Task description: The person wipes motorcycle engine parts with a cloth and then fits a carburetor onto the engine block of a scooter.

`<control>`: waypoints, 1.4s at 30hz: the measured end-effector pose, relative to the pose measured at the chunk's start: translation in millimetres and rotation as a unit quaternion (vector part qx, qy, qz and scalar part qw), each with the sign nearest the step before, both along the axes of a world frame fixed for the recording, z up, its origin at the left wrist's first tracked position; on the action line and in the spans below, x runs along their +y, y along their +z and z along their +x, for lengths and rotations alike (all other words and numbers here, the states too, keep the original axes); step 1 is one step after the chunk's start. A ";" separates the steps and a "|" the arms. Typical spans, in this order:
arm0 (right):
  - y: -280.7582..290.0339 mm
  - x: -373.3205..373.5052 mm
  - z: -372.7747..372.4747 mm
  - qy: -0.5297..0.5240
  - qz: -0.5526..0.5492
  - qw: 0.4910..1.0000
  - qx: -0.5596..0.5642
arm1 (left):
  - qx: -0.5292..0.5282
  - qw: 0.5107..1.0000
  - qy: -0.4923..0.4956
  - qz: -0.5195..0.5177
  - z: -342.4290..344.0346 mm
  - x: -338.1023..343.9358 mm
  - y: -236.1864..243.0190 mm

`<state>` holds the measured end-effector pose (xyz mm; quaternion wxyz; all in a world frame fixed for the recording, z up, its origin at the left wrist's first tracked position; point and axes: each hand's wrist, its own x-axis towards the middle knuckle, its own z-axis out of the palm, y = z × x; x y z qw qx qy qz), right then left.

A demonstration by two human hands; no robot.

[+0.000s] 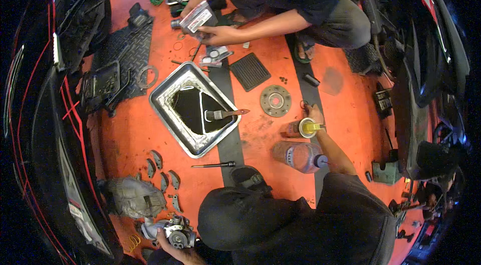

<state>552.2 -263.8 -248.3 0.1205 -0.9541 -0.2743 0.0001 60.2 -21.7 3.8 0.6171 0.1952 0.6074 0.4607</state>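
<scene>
At the lower left, my left hand is closed on a silver metal engine part with a round dark face. My right arm reaches forward, and my right hand has its fingertips pinched at a small dark ring. Beside that wrist stands an open can with a yellow-handled tool in it. A clear plastic bottle lies nearer me, its dark cap to the right. A round metal disc with holes is on the floor left of my right hand.
A metal tray holds dark liquid and a paintbrush. Opposite, a co-worker's hands hold a plastic packet. A black ribbed plate, a screwdriver, curved metal pieces and a large casing lie around.
</scene>
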 end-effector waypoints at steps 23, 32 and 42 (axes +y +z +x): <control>-12.4 -32.9 13.1 -0.032 0.030 0.999 0.031 | 0.129 0.991 -0.027 -0.019 26.9 -6.4 -19.6; 5.2 -122.0 -222.9 -0.106 -0.181 0.954 0.214 | 0.064 0.998 -0.010 -0.009 16.6 -2.0 -22.7; -21.9 -122.6 -248.8 -0.083 -0.212 0.944 0.237 | 0.029 0.993 -0.066 -0.089 -1.4 30.3 -50.6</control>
